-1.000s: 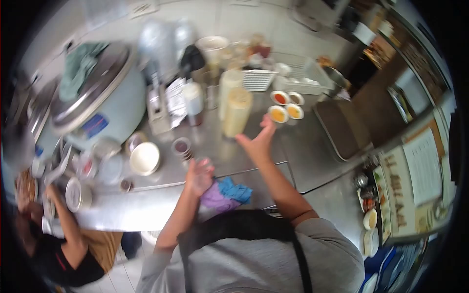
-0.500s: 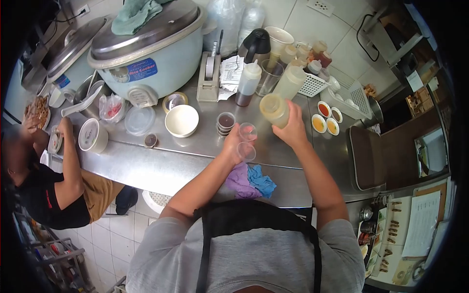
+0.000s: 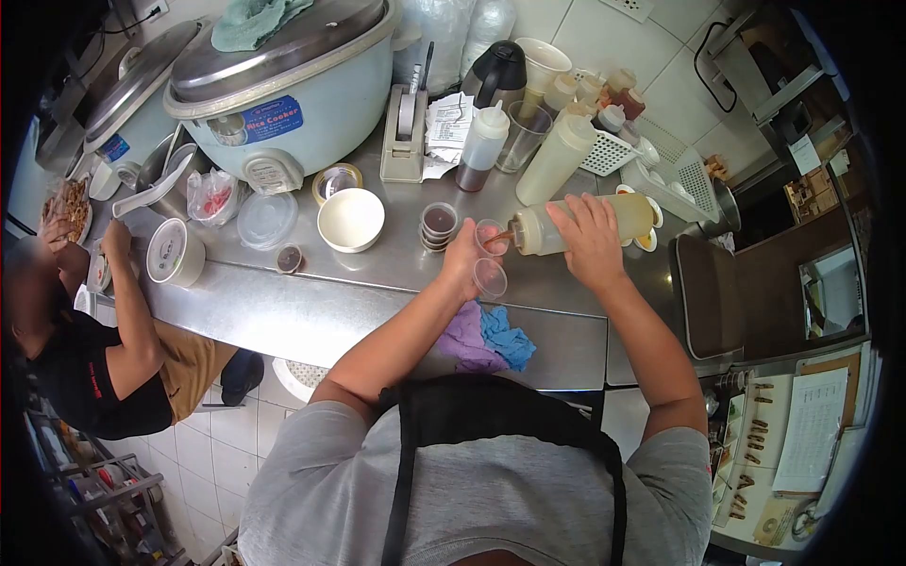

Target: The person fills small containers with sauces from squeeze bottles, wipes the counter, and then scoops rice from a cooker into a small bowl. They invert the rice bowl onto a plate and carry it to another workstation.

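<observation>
My left hand [image 3: 461,260] is closed around two small clear plastic cups, an upper sauce cup [image 3: 490,232] and a lower sauce cup [image 3: 490,278]. My right hand [image 3: 591,240] grips a squeeze bottle [image 3: 540,233] lying almost level, its mouth pointing left into the upper cup. Brown sauce shows between the bottle and that cup. Just left of my left hand stands a stack of cups [image 3: 439,223] with dark sauce in the top one. Behind the tilted bottle, another squeeze bottle [image 3: 557,158] with pale contents stands upright.
A white bowl [image 3: 350,220], a small cup of dark sauce [image 3: 290,258] and a large rice cooker [image 3: 274,127] occupy the left. Purple cloth [image 3: 469,340] and blue cloth [image 3: 508,338] lie at the front edge. A co-worker [image 3: 104,349] works at far left.
My right hand has tipped the squeeze bottle over to the left, bringing its mouth to the upper cup. Brown sauce now shows there. My left hand has shifted slightly right and up.
</observation>
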